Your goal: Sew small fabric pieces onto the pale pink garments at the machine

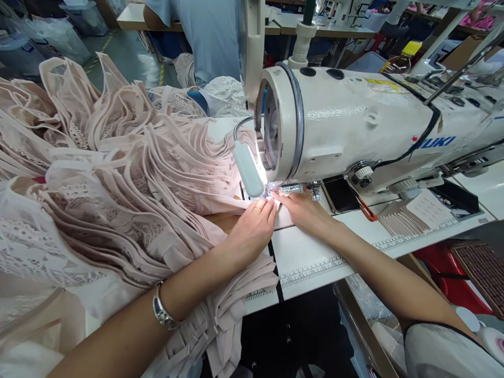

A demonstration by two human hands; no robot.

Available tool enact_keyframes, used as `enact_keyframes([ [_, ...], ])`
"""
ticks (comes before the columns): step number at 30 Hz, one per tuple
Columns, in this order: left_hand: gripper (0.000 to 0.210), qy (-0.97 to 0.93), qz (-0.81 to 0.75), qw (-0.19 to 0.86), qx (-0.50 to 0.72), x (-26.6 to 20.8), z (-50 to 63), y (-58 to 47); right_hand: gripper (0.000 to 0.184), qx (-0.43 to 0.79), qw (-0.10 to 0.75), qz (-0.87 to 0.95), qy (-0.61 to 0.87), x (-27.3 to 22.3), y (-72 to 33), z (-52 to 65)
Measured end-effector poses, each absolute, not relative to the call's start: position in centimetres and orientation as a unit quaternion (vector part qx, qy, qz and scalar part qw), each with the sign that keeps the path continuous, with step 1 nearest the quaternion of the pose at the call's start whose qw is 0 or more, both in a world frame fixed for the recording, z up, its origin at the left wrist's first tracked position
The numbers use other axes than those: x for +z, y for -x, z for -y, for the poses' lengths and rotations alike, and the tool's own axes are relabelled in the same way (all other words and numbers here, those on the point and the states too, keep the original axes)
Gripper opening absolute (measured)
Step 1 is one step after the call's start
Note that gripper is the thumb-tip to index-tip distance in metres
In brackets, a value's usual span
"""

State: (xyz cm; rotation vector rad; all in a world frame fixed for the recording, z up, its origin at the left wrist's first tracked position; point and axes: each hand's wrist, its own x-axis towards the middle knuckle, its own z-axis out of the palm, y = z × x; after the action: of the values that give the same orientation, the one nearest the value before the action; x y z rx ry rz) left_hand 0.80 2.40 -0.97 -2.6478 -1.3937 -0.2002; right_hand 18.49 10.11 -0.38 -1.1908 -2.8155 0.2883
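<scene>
Workshop floor (139,63) behind our white table (305,257), pink lace garments (129,173) heaped left, sewing machine (346,118) right, our right hand (302,208) near the needle area, grip we cannot determine, our left hand (255,223) alongside, fingertips together on fabric strip (230,205) there.

Matt cloth pieces (153,189), glossy painted-metal sewing machine (346,121), smooth tabletop (307,254)

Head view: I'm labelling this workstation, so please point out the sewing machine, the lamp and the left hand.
Sewing machine (360,123), head view: white body.
Lamp (249,169), head view: pale green casing.
Left hand (254,224), head view: back of the hand.
</scene>
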Motion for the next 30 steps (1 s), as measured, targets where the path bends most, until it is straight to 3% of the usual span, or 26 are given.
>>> enact_keyframes([
  [12,0.034,0.858,0.467,0.193,-0.092,-0.6,-3.2,2.1,0.043,0.064,0.07,0.92,0.38,-1.1,-19.2,-9.7],
  [18,0.03,0.868,0.439,0.189,-0.135,-0.7,-3.8,2.9,0.049,0.071,0.103,0.936,0.33,-1.4,-20.3,-9.7],
  [26,0.03,0.879,0.465,0.039,-0.099,-0.4,-3.6,2.6,0.047,0.071,0.168,0.911,0.37,-2.1,-20.6,-9.6],
  [30,0.033,0.847,0.508,-0.054,-0.144,-0.7,-3.8,2.7,0.046,0.085,0.191,0.9,0.383,-2.0,-20.7,-9.5],
])
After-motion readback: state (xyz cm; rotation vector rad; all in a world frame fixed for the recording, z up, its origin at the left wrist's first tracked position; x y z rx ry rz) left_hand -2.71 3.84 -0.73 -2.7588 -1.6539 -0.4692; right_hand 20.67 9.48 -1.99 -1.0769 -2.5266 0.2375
